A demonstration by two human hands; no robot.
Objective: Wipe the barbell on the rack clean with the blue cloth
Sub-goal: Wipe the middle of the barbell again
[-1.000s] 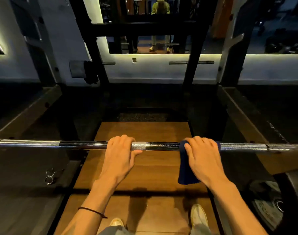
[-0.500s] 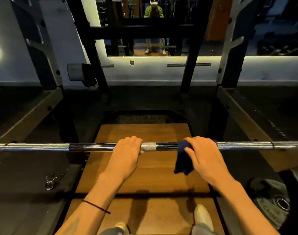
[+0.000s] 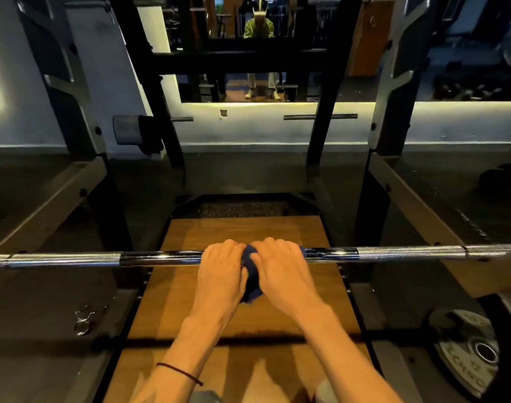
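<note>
A dim gym rack over a wooden platform (image 3: 242, 312), the barbell (image 3: 161, 258) lying level across it.

The left hand (image 3: 220, 274) curls over the bar; the right hand (image 3: 280, 271), just beside it, wraps the blue cloth (image 3: 252, 282) round the bar's middle, cloth bunched between both hands.

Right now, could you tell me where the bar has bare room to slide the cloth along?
The barbell shows bare chrome from the left hand out to the left knurling, and another bare stretch from the right hand to the right knurling. The middle is crowded: both hands grip it side by side, with the blue cloth bunched between them.
</note>
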